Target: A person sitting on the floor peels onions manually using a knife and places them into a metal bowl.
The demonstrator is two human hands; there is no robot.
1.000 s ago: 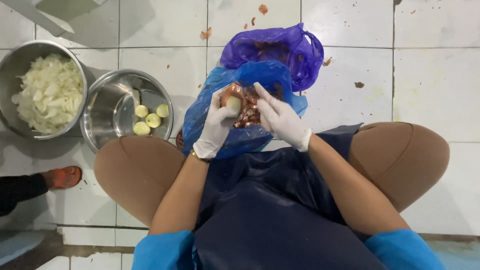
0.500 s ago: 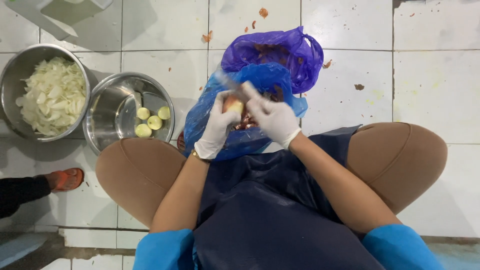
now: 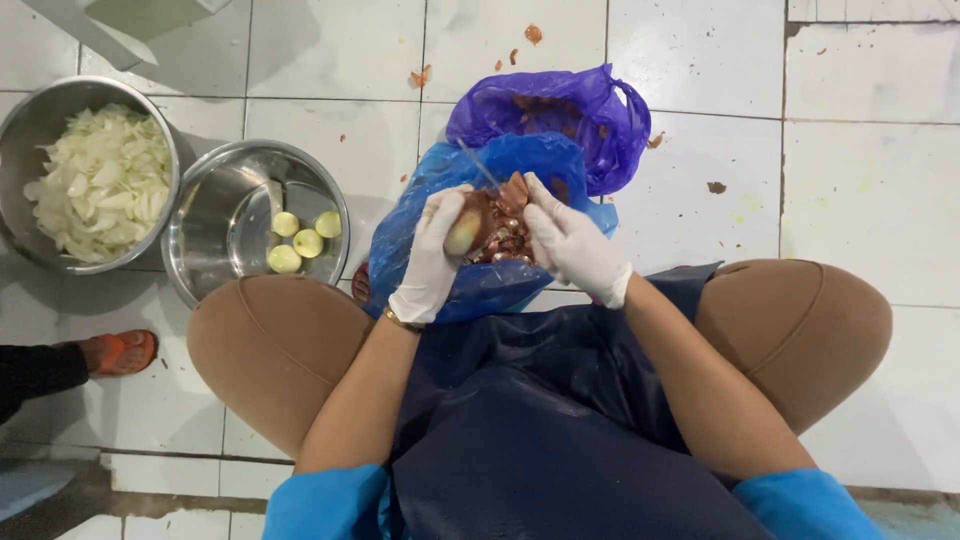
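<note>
At frame centre, the left hand [image 3: 432, 258] grips a half-peeled onion [image 3: 466, 232] in curled fingers over the blue bag [image 3: 440, 215]. The right hand [image 3: 570, 240] pinches a small knife [image 3: 480, 166]. Peeling looks underway; stripping the remaining skin likely needs a careful pull.

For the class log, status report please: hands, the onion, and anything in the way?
Left hand grips the partly peeled onion. Right hand holds a thin knife at its skin. Open blue plastic bag of peelings beneath; nothing in the way.

Half-peeled pale onion [image 3: 464, 234], brown skin partly on, above open blue bag [image 3: 440, 270] of peelings
</note>
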